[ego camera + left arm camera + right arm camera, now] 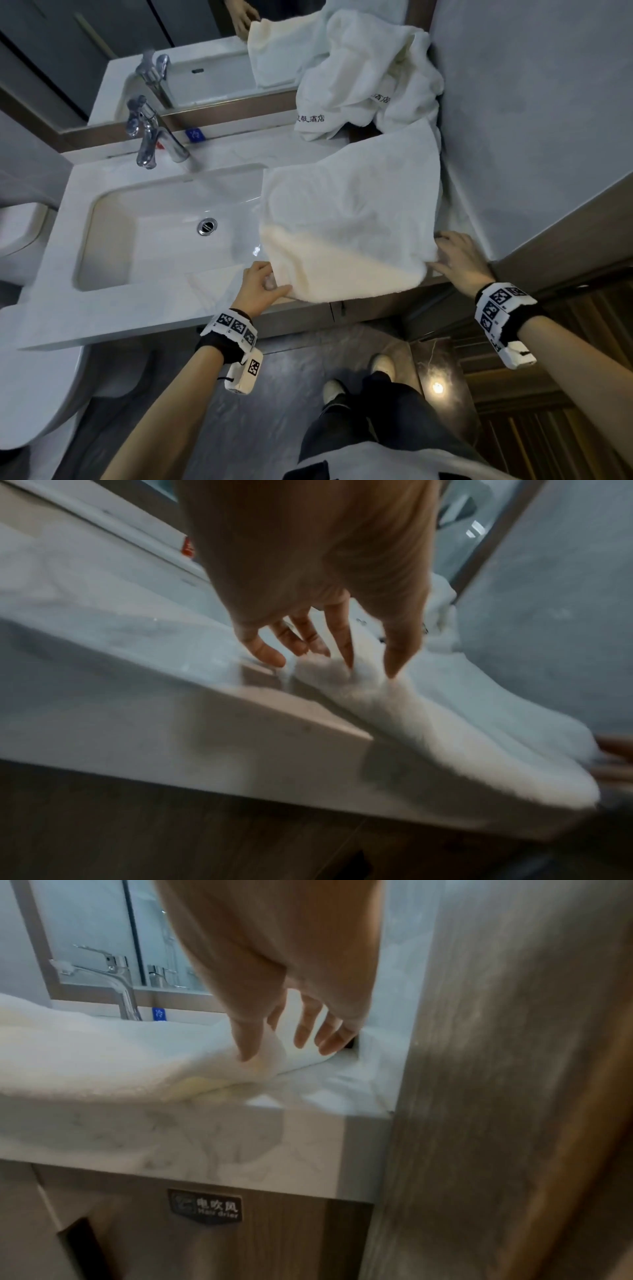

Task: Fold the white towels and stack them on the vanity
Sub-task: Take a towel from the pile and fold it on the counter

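Observation:
A white towel (349, 219) lies spread on the marble vanity (154, 308) to the right of the sink, its near edge hanging a little over the front. My left hand (274, 286) pinches the near-left corner; in the left wrist view the corner (329, 669) sits between thumb and forefinger of that hand (369, 664). At the near-right corner my right hand (440, 253) holds the edge, with the thumb on top of the towel (120, 1056) and the fingers of that hand (281, 1050) behind the fold. A crumpled pile of white towels (370, 78) leans in the back right corner.
The sink basin (113, 240) and chrome faucet (150, 137) take up the left of the counter. A grey wall (531, 120) closes the right side, a mirror (191, 51) the back. A toilet (20, 233) stands at the left. A drawer labelled hair drier (205, 1206) sits below.

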`<move>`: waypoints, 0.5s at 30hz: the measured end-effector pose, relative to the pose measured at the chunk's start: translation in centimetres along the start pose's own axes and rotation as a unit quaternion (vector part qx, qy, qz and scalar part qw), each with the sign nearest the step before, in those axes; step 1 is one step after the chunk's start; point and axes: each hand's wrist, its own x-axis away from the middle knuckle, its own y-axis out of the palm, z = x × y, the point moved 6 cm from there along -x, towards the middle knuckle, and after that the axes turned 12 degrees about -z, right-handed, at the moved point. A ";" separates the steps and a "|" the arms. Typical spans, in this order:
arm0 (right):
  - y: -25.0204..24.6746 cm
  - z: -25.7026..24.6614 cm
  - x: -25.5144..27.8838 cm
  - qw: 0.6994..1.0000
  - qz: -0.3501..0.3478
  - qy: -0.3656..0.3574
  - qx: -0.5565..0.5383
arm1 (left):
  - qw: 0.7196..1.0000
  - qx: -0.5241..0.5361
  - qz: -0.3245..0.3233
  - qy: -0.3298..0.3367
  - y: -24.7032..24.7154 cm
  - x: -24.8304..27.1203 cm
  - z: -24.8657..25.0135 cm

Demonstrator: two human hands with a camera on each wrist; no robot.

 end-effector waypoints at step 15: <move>-2.8 1.2 2.5 0.978 0.041 0.159 -0.124 | 0.994 -0.016 0.035 -0.102 -2.8 0.2 -1.6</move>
